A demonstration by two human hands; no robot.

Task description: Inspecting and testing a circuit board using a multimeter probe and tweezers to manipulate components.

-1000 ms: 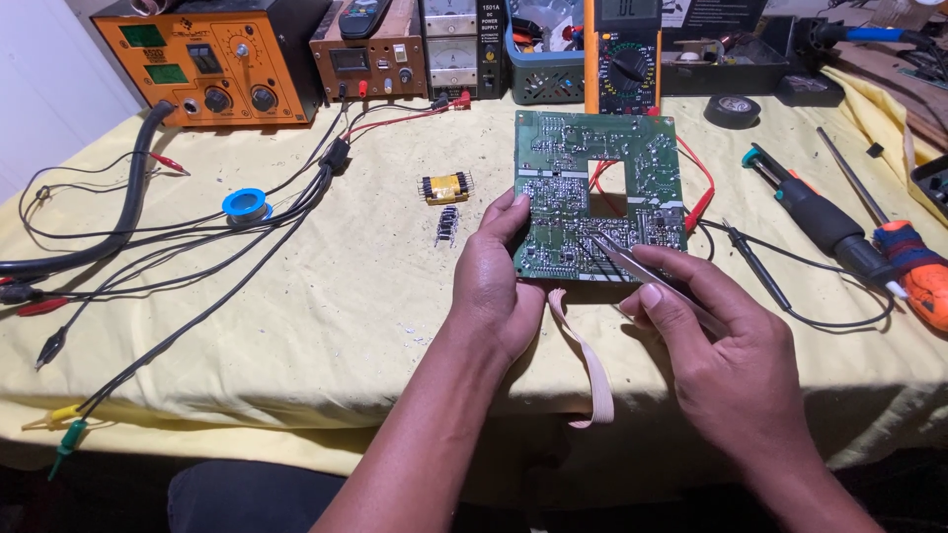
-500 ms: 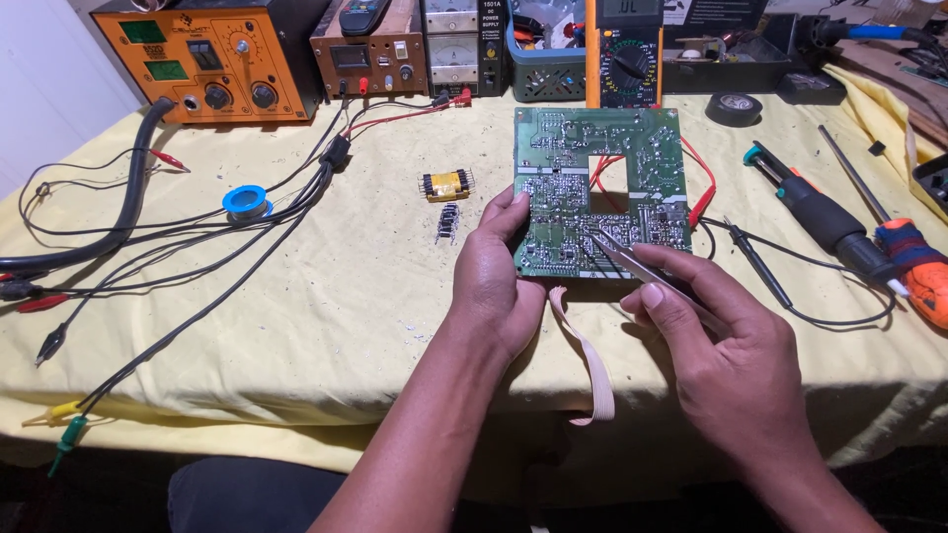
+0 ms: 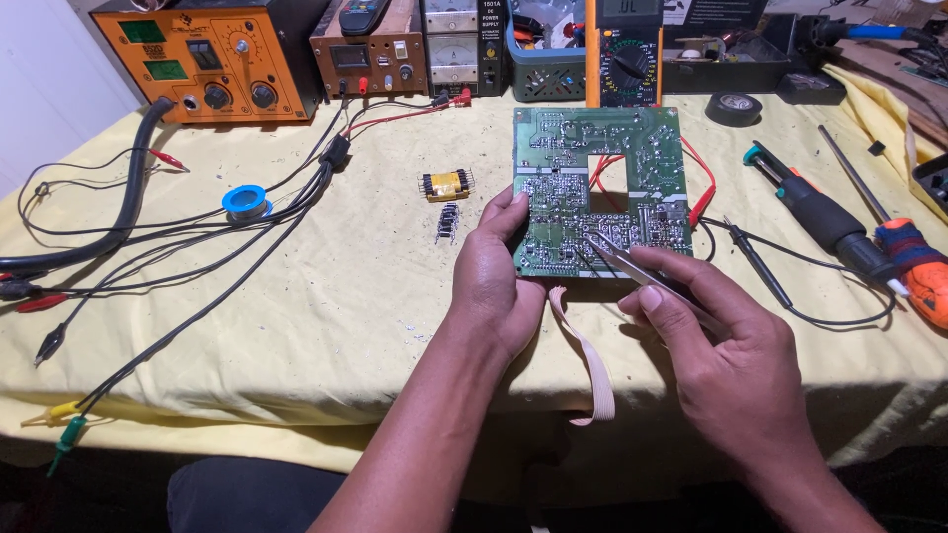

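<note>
A green circuit board (image 3: pixel 592 168) with a square cut-out lies solder side up on the yellow cloth. My left hand (image 3: pixel 494 281) grips its left edge, thumb on the board. My right hand (image 3: pixel 726 360) pinches metal tweezers (image 3: pixel 632 265), whose tips touch the lower middle of the board. A beige flat ribbon (image 3: pixel 583 360) hangs from the board's lower edge over the table front.
A yellow transformer (image 3: pixel 446 184), a small black part (image 3: pixel 447 223) and a blue solder spool (image 3: pixel 245 202) lie left of the board. Screwdrivers (image 3: pixel 825 222) lie at the right. Black cables (image 3: pixel 197 266), an orange station (image 3: pixel 207 59), power supplies and a multimeter (image 3: pixel 624 54) fill the left and back.
</note>
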